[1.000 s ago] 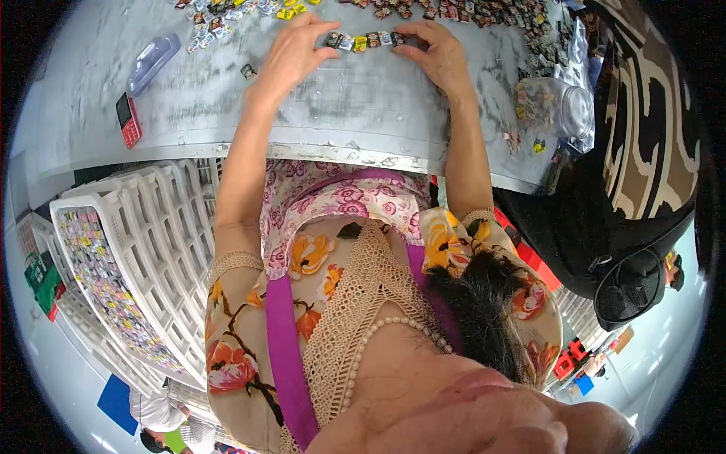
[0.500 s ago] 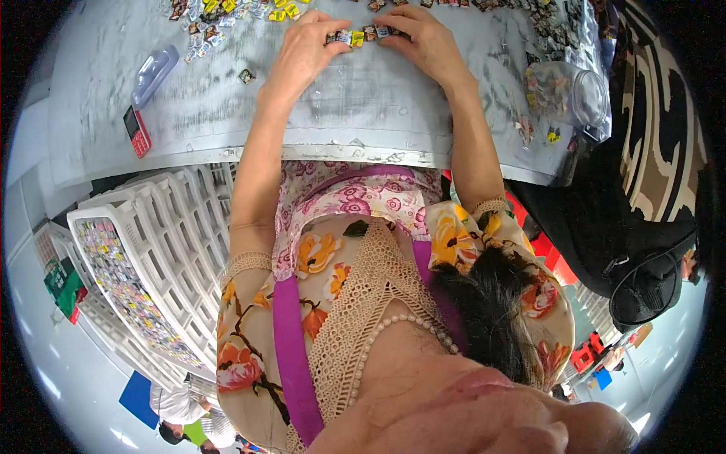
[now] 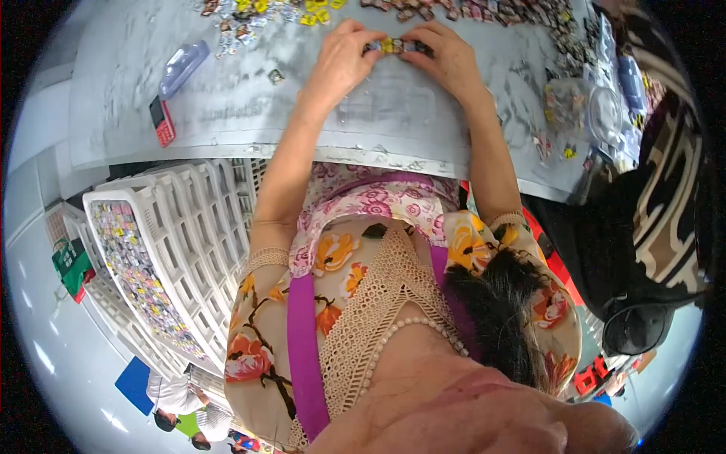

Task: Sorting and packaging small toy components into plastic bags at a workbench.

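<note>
Above the far part of the grey table [image 3: 249,125], my left hand [image 3: 346,60] and my right hand [image 3: 448,64] face each other. Between them runs a short row of small printed pieces [image 3: 389,46], black, white and yellow, set side by side. The left fingers pinch one end of the row, and the right thumb and fingers close on the other. Fingertips hide both ends. Beyond the hands lie loose piles of similar pieces, yellow ones [image 3: 316,15] to the left and brown ones [image 3: 491,10] to the right.
On the left are a clear plastic tray [image 3: 184,68] and a red mobile phone [image 3: 162,121]. A clear jar [image 3: 566,106] with pieces inside lies at the right. White plastic crates [image 3: 178,227] stand below the table's left side; a black bag [image 3: 605,250] hangs at the right.
The pieces in my two hands now form one joined row, where a small gap showed between two groups. The whole view has shifted, moving the scene right and slightly down.
</note>
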### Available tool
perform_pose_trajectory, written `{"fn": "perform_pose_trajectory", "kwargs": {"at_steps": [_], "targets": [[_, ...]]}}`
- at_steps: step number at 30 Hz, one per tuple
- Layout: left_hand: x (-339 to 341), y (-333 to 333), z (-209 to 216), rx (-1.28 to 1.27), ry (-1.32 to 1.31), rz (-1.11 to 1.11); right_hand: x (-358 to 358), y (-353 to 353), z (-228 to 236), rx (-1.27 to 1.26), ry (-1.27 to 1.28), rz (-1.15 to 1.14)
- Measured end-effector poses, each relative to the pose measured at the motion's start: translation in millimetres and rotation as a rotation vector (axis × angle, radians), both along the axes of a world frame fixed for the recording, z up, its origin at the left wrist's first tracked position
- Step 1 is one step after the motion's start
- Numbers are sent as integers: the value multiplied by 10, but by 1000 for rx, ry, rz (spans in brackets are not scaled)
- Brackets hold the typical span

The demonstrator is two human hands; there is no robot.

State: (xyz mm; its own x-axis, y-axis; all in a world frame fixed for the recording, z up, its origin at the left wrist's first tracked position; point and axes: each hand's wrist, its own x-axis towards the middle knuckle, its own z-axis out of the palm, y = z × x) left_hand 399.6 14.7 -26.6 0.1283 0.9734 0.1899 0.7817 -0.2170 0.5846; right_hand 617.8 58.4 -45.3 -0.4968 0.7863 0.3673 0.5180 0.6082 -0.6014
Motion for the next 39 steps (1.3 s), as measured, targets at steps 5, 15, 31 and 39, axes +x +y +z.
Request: {"fn": "perform_pose_trajectory", "kwargs": {"at_steps": [5, 15, 31, 39], "targets": [[-80, 70, 40, 15, 33, -65, 62, 23, -61, 9, -14, 1], [-558, 986, 278, 189, -429, 38, 110, 46, -79, -231, 273, -102], [-417, 872, 446, 228, -9, 256, 226, 141, -177, -370, 319, -153], [-248, 14, 128, -145, 99, 179, 221, -52, 301, -308, 113, 2]]}}
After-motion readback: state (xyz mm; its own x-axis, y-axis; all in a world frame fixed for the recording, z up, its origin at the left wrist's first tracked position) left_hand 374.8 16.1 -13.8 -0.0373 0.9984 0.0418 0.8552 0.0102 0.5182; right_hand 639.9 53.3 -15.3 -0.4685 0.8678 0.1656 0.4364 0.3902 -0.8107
